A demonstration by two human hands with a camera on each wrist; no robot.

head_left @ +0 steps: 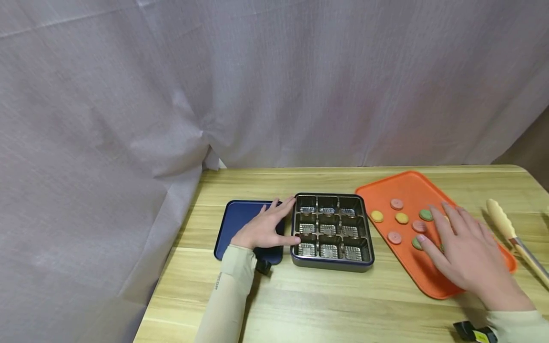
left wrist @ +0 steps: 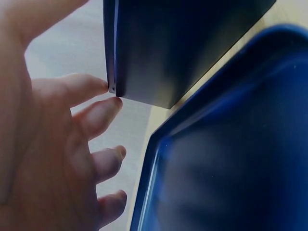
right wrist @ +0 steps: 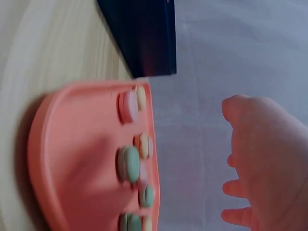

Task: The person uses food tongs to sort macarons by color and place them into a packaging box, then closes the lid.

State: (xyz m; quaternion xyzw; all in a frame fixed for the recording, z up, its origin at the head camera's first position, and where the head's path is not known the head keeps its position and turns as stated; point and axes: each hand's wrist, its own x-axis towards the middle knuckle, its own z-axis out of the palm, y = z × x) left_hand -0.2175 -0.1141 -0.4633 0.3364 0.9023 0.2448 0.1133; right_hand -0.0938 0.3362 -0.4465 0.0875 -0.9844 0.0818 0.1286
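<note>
Orange tray under my flat, empty right hand; my open left hand touches the compartment box.

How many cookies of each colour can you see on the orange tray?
Pink cookies: 3
Yellow cookies: 2
Green cookies: 2
Total: 7 in plain sight on the orange tray; the right hand may hide more.

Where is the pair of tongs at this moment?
In the head view, the tongs lie on the wooden table at the far right, just right of the orange tray.
</note>
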